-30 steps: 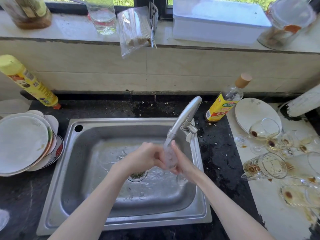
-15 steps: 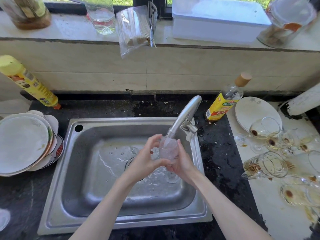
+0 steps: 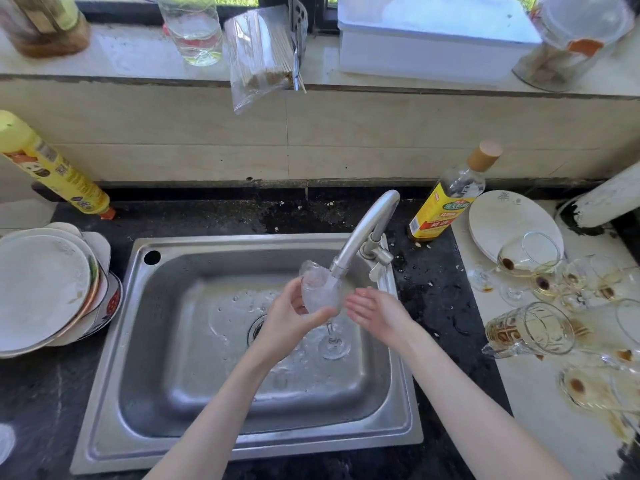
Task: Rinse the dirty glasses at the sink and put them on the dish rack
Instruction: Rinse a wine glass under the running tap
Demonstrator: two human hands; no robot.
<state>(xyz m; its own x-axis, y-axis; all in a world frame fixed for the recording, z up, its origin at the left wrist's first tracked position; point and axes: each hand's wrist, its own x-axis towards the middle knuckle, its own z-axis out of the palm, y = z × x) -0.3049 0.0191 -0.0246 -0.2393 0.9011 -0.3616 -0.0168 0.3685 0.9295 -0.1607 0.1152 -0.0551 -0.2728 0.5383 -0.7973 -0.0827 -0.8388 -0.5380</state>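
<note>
Change: right hand point(image 3: 375, 311) withdrawn from clear stemmed wine glass point(image 3: 320, 294), fingers now spread.
Grip: bowl clasped by left hand point(image 3: 289, 318) under steel faucet point(image 3: 363, 230), over sink point(image 3: 194, 341).
Labels: yellow-labelled bottle point(image 3: 446, 202), print illegible.

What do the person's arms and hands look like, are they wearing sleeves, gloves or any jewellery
Both forearms are bare up to the frame edge, with no sleeves in view. The left hand and right hand wear no gloves, and no rings, watch or bracelets show. Fingernails look short and unpainted, though they are too small to be sure.
</note>
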